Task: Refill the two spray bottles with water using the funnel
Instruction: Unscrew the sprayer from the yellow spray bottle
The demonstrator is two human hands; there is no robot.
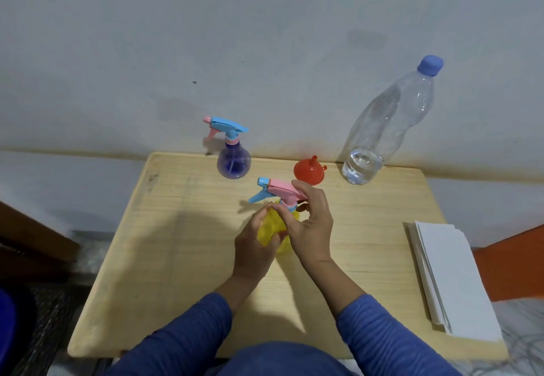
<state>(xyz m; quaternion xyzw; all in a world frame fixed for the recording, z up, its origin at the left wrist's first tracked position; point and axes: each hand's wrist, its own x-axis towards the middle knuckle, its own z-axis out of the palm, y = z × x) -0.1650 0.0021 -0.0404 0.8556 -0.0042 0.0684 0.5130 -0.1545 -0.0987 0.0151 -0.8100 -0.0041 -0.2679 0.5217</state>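
Hands are working at the yellow spray bottle (272,233), which is standing upright near the middle of the wooden table (182,246). Left hand (255,243) is wrapping round its yellow body, while right hand (306,222) is gripping its pink trigger head (281,189) and collar. Purple spray bottle (234,163) is standing at the far edge, red funnel (309,169) is lying to its right, and a capped water bottle (382,128), holding a little water, is standing further right. White paper stack (453,281) is lying at the right edge.
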